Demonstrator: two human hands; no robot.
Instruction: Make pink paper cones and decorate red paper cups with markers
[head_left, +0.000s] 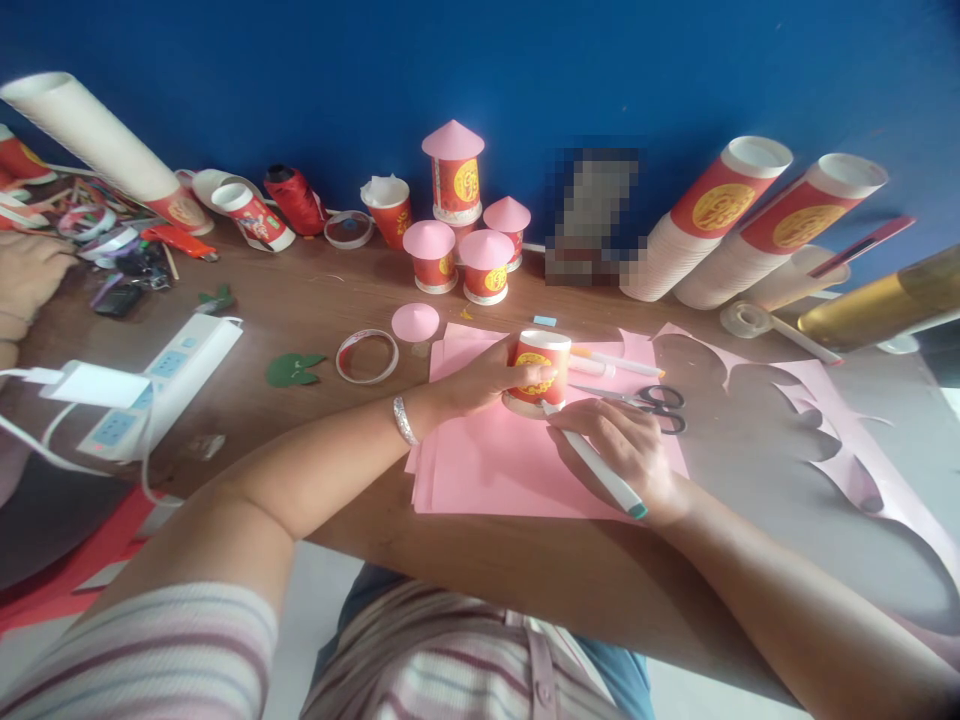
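My left hand grips a short red paper cup with a gold emblem, its white rim low over the pink paper sheets. In my right hand is a white pen-shaped tool with a green end. Its narrow tip meets the cup's lower edge; whether it is a marker, glue pen or cutter I cannot tell. Scissors with dark handles lie just beyond my right hand. Close by are an orange-and-white pen and a small blue piece.
Several red cups with pink cone roofs stand by the blue wall. Leaning cup stacks are at right, near cut pink scraps. A power strip, cup ring and another person's hand are at left.
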